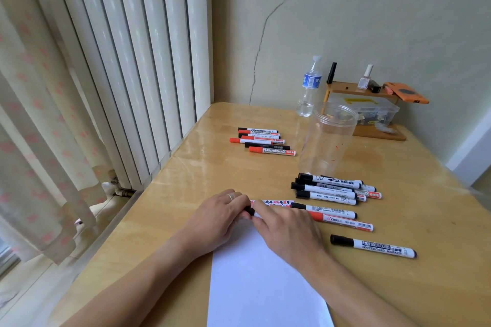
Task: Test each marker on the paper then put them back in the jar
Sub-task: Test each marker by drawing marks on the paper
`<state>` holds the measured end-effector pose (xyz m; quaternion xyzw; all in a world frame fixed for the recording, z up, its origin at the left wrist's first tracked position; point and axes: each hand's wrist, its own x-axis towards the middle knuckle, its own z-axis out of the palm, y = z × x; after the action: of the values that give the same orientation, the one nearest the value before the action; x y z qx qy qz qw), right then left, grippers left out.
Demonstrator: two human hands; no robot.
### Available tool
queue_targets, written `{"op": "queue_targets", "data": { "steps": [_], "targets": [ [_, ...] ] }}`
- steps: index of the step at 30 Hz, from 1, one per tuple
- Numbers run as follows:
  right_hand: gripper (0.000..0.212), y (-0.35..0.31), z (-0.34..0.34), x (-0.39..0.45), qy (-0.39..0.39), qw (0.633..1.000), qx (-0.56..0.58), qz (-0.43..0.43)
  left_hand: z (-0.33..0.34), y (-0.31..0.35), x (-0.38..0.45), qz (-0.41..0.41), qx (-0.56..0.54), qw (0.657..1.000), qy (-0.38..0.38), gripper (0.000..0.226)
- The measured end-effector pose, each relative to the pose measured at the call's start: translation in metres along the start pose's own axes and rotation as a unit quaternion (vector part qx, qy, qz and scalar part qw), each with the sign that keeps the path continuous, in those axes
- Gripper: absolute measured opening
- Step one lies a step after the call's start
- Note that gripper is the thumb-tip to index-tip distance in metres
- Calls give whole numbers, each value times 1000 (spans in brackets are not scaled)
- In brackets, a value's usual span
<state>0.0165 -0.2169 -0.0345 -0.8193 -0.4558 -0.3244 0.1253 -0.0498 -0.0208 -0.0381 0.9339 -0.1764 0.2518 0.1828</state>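
A white sheet of paper (263, 281) lies on the wooden table (186, 175), with red and black test marks (276, 203) along its far edge. Over that edge, my left hand (220, 216) pinches the black cap of a marker (251, 212) while my right hand (288, 231) grips its white barrel. A clear, empty plastic jar (328, 141) stands upright behind. Several black and red markers (332, 188) lie in a pile in front of the jar. Two more markers (337, 218) lie beside my right hand, and a single black marker (373, 246) lies to the right.
Another group of red and black markers (263, 141) lies at the far left of the table. A water bottle (309, 87) and a small wooden shelf (361, 111) with a plastic box, bottles and an orange phone stand at the back. A radiator and curtain are on the left.
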Motion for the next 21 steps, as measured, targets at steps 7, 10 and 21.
{"op": "queue_targets", "data": {
  "steps": [7,10,21],
  "targets": [
    [38,3,-3,-2,-18,998,0,66,-10,-6,3,-80,7,994,76,20],
    [23,2,-5,-1,-23,995,45,89,-9,-22,9,-166,42,980,103,11],
    [70,15,-3,0,-51,985,57,156,4,-51,34,-226,65,972,4,19]
  ]
}}
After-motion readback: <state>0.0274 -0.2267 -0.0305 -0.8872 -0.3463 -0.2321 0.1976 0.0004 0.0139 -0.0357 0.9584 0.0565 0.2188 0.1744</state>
